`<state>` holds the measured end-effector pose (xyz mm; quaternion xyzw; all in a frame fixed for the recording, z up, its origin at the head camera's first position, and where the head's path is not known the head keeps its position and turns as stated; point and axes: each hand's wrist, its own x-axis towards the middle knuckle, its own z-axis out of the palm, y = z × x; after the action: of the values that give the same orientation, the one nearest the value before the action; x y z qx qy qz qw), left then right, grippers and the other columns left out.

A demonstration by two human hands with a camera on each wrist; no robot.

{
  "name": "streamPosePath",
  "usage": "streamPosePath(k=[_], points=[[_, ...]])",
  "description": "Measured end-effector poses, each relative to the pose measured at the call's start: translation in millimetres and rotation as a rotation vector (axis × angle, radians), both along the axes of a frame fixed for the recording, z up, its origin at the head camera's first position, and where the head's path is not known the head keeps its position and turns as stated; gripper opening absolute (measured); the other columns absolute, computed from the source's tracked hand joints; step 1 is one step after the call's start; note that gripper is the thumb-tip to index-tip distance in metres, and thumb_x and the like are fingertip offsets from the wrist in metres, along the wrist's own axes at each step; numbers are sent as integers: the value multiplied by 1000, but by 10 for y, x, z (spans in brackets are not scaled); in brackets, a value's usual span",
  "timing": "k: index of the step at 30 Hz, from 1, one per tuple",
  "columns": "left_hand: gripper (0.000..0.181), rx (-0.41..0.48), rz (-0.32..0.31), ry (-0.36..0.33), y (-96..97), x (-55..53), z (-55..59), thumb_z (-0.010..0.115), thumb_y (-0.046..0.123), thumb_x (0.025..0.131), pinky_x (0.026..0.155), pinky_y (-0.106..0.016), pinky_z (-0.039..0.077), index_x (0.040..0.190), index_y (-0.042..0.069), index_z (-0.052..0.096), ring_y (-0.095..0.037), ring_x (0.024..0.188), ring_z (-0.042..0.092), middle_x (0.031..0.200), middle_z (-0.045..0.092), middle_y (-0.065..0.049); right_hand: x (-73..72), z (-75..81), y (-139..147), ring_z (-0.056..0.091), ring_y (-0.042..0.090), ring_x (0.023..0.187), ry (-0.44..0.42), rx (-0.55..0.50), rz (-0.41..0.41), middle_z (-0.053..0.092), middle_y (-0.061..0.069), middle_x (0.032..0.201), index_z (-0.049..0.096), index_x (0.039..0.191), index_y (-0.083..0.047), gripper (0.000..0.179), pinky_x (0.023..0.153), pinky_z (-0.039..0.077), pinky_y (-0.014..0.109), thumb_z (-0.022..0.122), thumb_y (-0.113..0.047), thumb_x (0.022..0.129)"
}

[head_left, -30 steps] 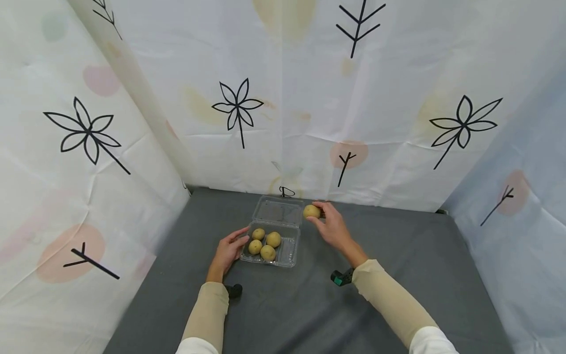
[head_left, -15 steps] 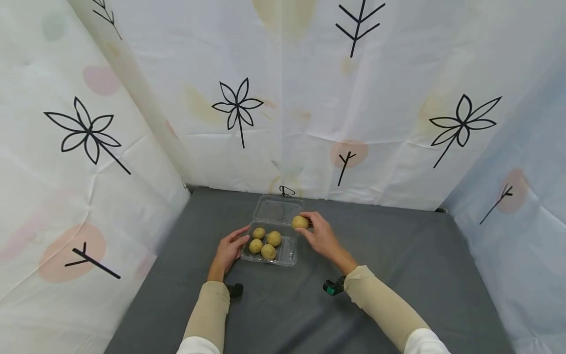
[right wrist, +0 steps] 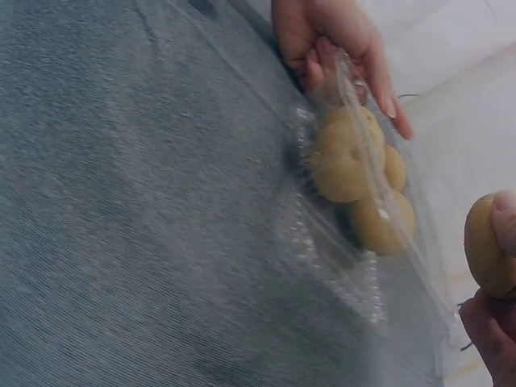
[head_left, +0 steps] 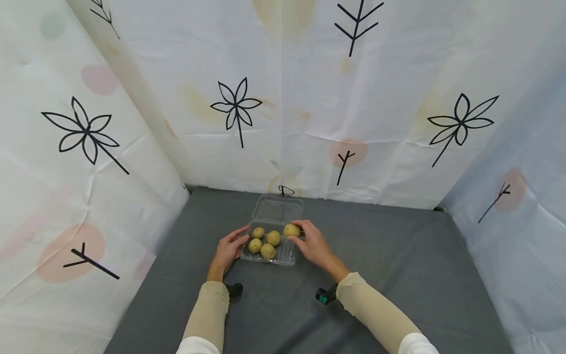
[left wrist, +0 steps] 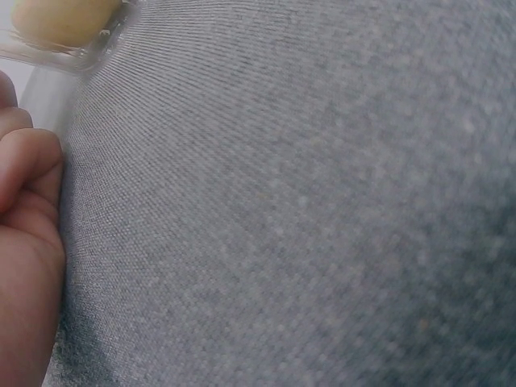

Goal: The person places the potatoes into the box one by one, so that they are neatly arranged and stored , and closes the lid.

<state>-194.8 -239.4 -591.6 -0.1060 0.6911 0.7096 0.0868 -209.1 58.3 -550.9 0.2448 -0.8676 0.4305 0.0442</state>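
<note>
A clear plastic clamshell container (head_left: pixel 288 254) lies with its lid (head_left: pixel 277 208) raised on the dark grey cloth. Several small yellow potatoes (head_left: pixel 268 251) sit in its left and middle part. My left hand (head_left: pixel 227 251) holds the container's left side, fingers and thumb at the rim; in the right wrist view some of its fingers (right wrist: pixel 326 60) are curled against the clear wall. My right hand (head_left: pixel 315 242) pinches one more potato (head_left: pixel 291 230) between thumb and fingers, over the container's back right corner. The right wrist view shows that potato (right wrist: pixel 486 248) above the rim.
Grey cloth (head_left: pixel 389 255) covers the table. White printed curtains (head_left: pixel 376 162) stand along its back and both sides. A dark wrist camera (head_left: pixel 326 295) sits below the right wrist, and another wrist camera (head_left: pixel 236 290) beside the left.
My right hand has carried its potato left and toward me, from beside the lid to over the container's right part. The left hand and the container have stayed nearly still.
</note>
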Motion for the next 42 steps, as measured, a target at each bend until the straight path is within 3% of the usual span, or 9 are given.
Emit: streamPosePath(k=[11,22,34,42], points=[[40,-23,15,5,24,18,-18,68,21,100,50,-24,32,140,19,64,-7,46,30,64,47,7,79,-108,-33,66,26,106,-29,1,19,62,12,123,60,133,0,48,89,57,46,78,-11,90],[40,-12,23,7,21,14,-10,68,18,100,48,-24,31,140,17,63,-7,46,30,62,45,7,106,-185,-77,64,23,109,64,97,4,65,8,120,64,130,-8,45,90,55,42,80,-19,89],[40,-16,24,5,19,22,9,68,18,100,48,-24,32,139,17,64,-8,45,31,62,45,6,95,-217,-66,63,24,112,33,101,19,65,7,124,63,133,-9,46,92,54,43,78,-22,91],[39,-38,33,32,-11,-48,-207,68,23,100,48,-23,30,139,20,64,-6,46,29,62,43,9,83,-260,-66,64,28,116,100,79,16,69,9,125,68,127,-6,39,98,52,48,77,-19,91]])
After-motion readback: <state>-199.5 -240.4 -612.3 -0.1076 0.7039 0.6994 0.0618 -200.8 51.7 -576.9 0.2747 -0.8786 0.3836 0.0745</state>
